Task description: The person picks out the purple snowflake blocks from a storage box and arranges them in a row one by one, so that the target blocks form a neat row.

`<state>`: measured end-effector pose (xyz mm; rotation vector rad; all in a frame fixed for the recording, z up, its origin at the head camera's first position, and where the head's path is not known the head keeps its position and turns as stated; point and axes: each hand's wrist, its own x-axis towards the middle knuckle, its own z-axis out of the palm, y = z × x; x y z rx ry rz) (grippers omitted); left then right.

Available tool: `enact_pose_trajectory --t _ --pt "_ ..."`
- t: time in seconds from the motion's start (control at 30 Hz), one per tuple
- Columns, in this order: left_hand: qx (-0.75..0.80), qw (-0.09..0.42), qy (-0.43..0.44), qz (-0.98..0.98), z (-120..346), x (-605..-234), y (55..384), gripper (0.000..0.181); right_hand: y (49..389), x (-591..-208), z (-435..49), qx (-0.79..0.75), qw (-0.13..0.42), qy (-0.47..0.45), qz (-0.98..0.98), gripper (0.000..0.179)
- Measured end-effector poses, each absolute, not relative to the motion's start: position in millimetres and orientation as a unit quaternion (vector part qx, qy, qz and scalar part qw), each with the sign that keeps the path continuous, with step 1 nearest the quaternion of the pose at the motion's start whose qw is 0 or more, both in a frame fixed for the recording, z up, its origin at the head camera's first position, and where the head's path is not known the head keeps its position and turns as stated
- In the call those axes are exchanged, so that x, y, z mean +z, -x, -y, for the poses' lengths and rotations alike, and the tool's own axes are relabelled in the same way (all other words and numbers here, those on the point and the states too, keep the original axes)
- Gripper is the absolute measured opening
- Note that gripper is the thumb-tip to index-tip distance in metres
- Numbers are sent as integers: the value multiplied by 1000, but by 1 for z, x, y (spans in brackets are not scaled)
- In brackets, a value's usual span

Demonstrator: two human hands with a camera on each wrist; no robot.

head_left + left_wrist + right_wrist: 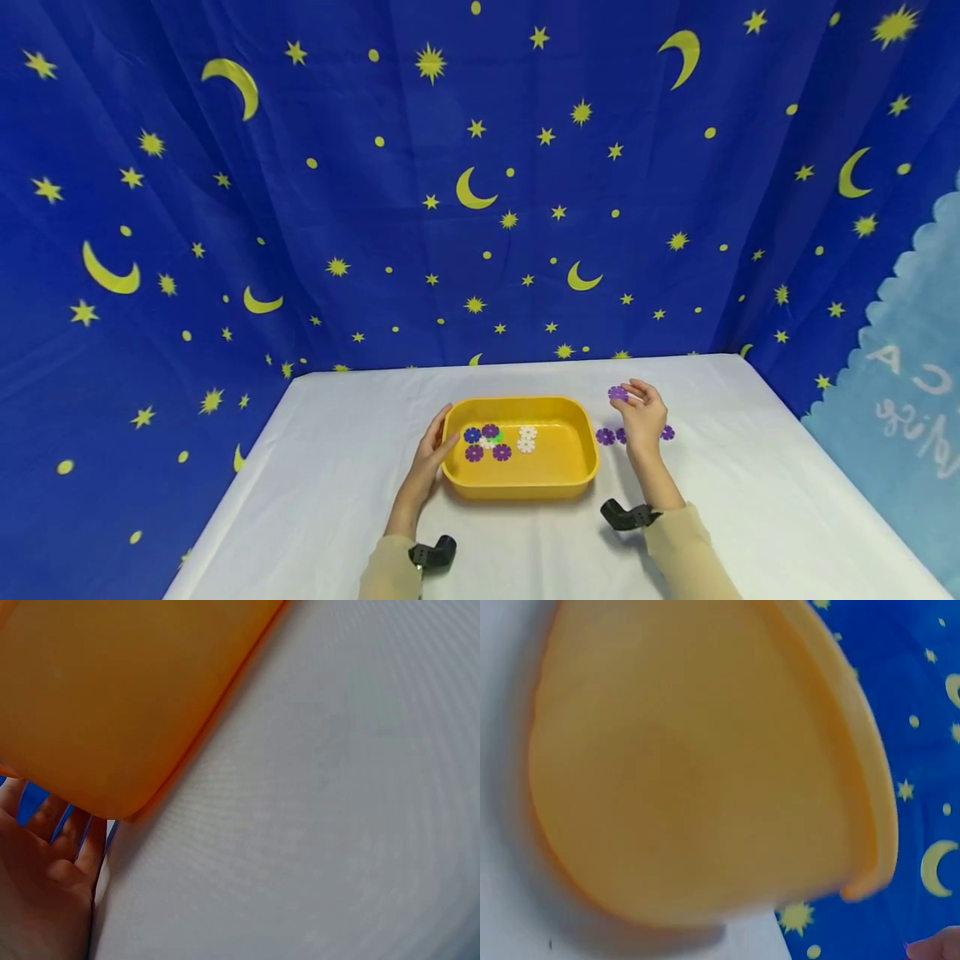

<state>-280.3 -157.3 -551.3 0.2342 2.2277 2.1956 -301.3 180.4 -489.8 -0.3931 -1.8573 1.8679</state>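
Observation:
A yellow plastic basin (pixel 525 490) stands on the white-covered table. My left hand (pixel 426 458) holds its left end, thumb over the rim and fingers along the outside; the left wrist view shows those fingers (pixel 69 836) behind the basin's corner. Beyond the basin's right end, my right hand (pixel 645 421) pinches a purple snowflake disc (pixel 617 392) between thumb and fingertips, raised above the table. Inside the basin, purple discs (pixel 474 453), a blue disc (pixel 472 435), white discs (pixel 527 439) and a bit of green lie mostly toward the left.
More purple discs (pixel 604 437) lie on the table right of the basin, some partly behind my right wrist. Another purple disc (pixel 667 432) lies farther right. A blue curtain (pixel 480 250) with yellow stars and moons hangs behind the table, and a light blue cloth (pixel 900 358) hangs at right.

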Motion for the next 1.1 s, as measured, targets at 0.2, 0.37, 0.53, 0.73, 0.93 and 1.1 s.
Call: enact_pose_trajectory --t 0.2,0.37,0.53,0.73,0.93,1.1 --pt "698 2 -70 -713 156 -551 280 59 304 -501 -197 658 266 182 680 47" --pt "697 12 -70 -714 156 -548 279 59 304 -511 -209 644 295 192 679 47" --pt "700 23 -74 -710 156 -532 270 59 305 -521 -223 646 324 187 665 46" --pt "692 24 -78 -717 155 -523 264 60 305 -532 -241 644 353 203 647 49" --pt "698 27 -77 -712 155 -521 263 60 306 -539 -251 643 340 243 642 51" --pt "694 24 -81 -715 155 -520 263 60 304 -543 -257 632 334 295 634 52"
